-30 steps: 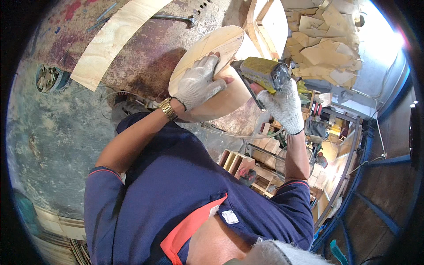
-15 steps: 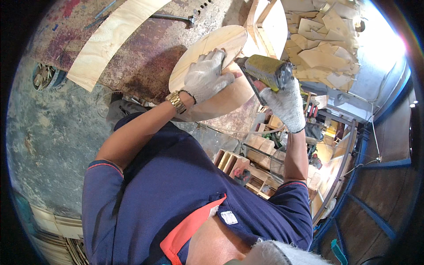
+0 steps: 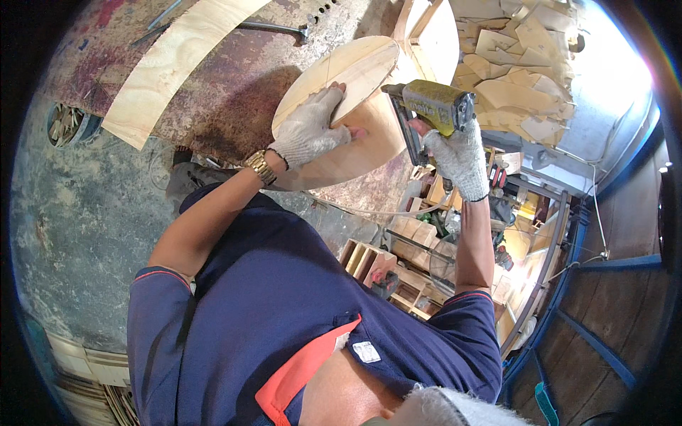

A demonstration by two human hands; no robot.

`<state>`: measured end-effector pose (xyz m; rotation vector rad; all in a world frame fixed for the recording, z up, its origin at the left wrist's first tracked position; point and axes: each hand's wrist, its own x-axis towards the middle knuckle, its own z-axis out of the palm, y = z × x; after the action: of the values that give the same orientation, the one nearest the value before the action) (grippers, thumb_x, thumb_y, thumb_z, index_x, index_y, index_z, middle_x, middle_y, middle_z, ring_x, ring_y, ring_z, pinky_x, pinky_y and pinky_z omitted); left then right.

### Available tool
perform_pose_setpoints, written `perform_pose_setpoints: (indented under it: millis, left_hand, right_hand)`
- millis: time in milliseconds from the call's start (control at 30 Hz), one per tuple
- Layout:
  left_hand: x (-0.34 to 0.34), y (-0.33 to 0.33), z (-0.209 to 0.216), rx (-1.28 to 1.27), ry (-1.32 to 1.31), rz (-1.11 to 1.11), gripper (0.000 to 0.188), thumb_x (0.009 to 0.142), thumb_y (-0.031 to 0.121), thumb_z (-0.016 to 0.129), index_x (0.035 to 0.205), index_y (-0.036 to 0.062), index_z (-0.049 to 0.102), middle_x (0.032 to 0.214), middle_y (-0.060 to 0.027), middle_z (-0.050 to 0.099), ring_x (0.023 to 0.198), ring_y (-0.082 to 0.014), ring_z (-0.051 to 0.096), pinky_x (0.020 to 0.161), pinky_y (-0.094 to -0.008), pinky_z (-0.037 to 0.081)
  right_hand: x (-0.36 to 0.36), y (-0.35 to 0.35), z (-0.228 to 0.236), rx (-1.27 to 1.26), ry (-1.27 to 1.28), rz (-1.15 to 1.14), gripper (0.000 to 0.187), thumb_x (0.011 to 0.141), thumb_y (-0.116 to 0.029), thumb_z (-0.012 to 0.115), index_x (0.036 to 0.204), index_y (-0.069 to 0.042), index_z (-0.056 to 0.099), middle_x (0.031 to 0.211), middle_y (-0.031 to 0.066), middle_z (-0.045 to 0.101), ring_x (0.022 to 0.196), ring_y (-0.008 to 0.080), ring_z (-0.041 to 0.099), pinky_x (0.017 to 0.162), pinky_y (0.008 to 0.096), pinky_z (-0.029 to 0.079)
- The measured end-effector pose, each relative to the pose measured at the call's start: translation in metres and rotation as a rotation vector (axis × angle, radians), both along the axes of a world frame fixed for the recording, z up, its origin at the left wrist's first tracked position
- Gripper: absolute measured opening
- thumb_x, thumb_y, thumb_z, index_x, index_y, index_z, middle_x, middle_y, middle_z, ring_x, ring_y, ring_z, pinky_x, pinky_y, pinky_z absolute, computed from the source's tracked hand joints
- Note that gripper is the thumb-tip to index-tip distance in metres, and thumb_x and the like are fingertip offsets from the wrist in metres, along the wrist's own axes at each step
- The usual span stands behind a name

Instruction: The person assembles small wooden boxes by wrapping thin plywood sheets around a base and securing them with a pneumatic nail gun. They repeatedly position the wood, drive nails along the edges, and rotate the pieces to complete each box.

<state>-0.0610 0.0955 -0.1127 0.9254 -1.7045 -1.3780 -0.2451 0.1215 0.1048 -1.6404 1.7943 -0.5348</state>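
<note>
My left hand (image 3: 312, 129), in a knitted white glove with a gold watch at the wrist, presses flat on the top edge of a round plywood form (image 3: 355, 145) with a pale oval top and a curved side wall. My right hand (image 3: 460, 157), also gloved, grips a yellow nail gun (image 3: 426, 106). The gun's nose points at the form's side wall, just right of my left fingers. The form rests on a stained, dusty workbench (image 3: 227, 106).
A long curved plywood strip (image 3: 170, 67) lies on the bench at upper left, with a metal hammer (image 3: 273, 28) beyond it. Stacked plywood offcuts (image 3: 526, 71) fill the upper right. Small wooden boxes (image 3: 369, 259) and tools sit on the floor below. A hose (image 3: 362, 211) trails past.
My left hand has shifted slightly along the rim of the form and the nail gun has tilted a little. Both hands keep their hold.
</note>
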Motion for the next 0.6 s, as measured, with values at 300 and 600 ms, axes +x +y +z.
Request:
perform_pose_setpoints:
  millis: [300, 600]
  left_hand:
    - [-0.001, -0.002, 0.005, 0.015, -0.047, 0.015, 0.101, 0.087, 0.066, 0.076, 0.154, -0.0029, 0.046, 0.154, -0.0278, 0.052, 0.141, -0.0400, 0.053, 0.115, -0.0438, 0.044]
    - [0.004, -0.006, 0.013, 0.035, -0.078, -0.019, 0.094, 0.090, 0.063, 0.073, 0.155, 0.0010, 0.047, 0.157, -0.0270, 0.049, 0.145, -0.0403, 0.049, 0.117, -0.0454, 0.043]
  right_hand:
    - [0.006, 0.004, 0.011, 0.062, 0.449, 0.172, 0.039, 0.089, -0.008, 0.080, 0.126, -0.001, 0.071, 0.111, 0.0123, 0.079, 0.100, 0.0169, 0.072, 0.089, 0.0363, 0.058]
    - [0.005, 0.012, 0.016, -0.010, 0.663, 0.210, 0.035, 0.084, -0.020, 0.083, 0.114, -0.004, 0.078, 0.087, 0.0152, 0.079, 0.074, 0.0275, 0.075, 0.071, 0.0380, 0.058]
